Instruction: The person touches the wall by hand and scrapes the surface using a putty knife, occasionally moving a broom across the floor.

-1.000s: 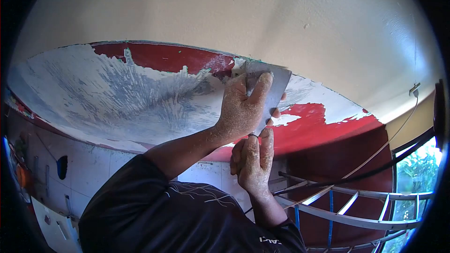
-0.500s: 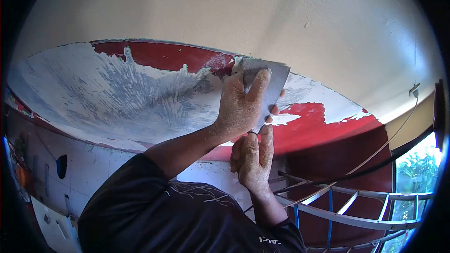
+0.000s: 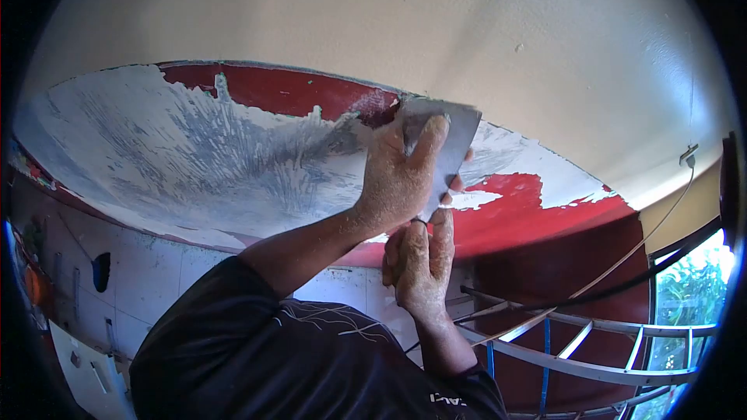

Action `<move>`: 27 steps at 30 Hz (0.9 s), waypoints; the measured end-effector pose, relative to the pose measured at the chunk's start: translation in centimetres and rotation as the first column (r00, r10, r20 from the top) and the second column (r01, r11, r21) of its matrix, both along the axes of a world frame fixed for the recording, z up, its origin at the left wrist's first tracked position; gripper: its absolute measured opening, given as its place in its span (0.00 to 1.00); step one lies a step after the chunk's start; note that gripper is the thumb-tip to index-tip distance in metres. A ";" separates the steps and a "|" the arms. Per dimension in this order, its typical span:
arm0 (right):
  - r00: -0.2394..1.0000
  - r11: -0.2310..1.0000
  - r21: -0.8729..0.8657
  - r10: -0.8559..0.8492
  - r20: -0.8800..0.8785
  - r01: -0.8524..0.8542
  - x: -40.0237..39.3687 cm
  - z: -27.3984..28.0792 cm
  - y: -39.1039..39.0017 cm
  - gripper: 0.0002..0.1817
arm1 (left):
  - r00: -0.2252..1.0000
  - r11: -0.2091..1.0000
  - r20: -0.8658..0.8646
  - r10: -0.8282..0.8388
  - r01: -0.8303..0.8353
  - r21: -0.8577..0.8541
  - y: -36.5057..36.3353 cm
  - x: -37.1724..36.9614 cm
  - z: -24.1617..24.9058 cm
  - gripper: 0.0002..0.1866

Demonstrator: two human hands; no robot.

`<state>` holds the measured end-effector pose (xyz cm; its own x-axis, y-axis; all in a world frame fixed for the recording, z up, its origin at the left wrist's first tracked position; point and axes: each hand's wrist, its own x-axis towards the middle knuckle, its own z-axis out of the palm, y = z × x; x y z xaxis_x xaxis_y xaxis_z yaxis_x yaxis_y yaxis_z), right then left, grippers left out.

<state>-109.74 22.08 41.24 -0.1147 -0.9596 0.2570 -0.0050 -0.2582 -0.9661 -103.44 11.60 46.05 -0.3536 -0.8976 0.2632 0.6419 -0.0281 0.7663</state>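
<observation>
Pale tiled floor [image 3: 152, 288] bearing dark, broom-like object [image 3: 101, 273]

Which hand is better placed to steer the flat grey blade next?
Probably the left hand: its thumb lies on the face of the flat grey blade, close to the wide end. The right hand is lower, at the narrow end.

**Left side open, lower right cluttered**

Scraped white patch [image 3: 257, 155] left of the left hand [image 3: 405, 167]: open pass. Red paint [image 3: 510, 202] right of the metal plate [image 3: 457, 136]: also open. Little room between hands; right hand [image 3: 424, 268] sits just under the left. Lower right obstructed: ladder [image 3: 599, 373], thin cable [image 3: 576, 294] across it.
</observation>
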 end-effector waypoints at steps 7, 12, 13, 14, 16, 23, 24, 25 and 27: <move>0.994 0.998 0.002 -0.055 0.096 0.055 0.6 0.0 0.2 0.21 | 1.000 1.000 -0.014 -0.019 0.019 -0.012 0.0 0.4 -0.1 0.18; 0.997 0.999 0.020 -0.026 0.076 0.025 0.5 0.0 0.5 0.24 | 0.999 0.999 -0.033 -0.031 0.032 0.012 0.4 0.8 0.5 0.17; 0.997 1.000 0.005 -0.017 0.070 0.017 0.5 0.2 0.5 0.21 | 0.999 0.999 -0.016 -0.029 0.030 0.015 0.4 0.8 0.5 0.17; 0.994 0.999 -0.010 -0.048 0.096 0.049 0.9 0.0 0.2 0.20 | 1.000 0.999 -0.006 -0.027 0.028 0.020 0.4 0.7 0.5 0.17; 0.996 0.999 0.004 -0.052 0.078 0.052 1.3 0.0 -0.2 0.25 | 0.998 0.999 -0.039 -0.046 0.046 0.005 0.2 0.9 0.5 0.17; 0.999 0.999 0.011 -0.052 0.002 0.052 0.9 0.1 -0.1 0.27 | 0.997 0.998 -0.048 -0.055 0.054 -0.017 -0.1 0.7 -0.6 0.17; 0.999 0.998 0.052 -0.047 0.023 0.046 0.8 -0.3 -0.2 0.29 | 0.999 0.999 -0.025 -0.045 0.044 -0.017 -0.1 0.9 -0.4 0.17; 0.998 0.999 0.042 -0.027 0.053 0.025 0.8 -0.3 -0.3 0.28 | 0.999 0.999 0.000 -0.033 0.033 -0.019 0.0 1.1 -0.3 0.17; 0.993 1.000 0.018 0.017 0.116 -0.019 0.6 -0.3 -0.1 0.26 | 0.999 0.999 -0.020 -0.040 0.040 -0.002 0.3 1.3 0.0 0.19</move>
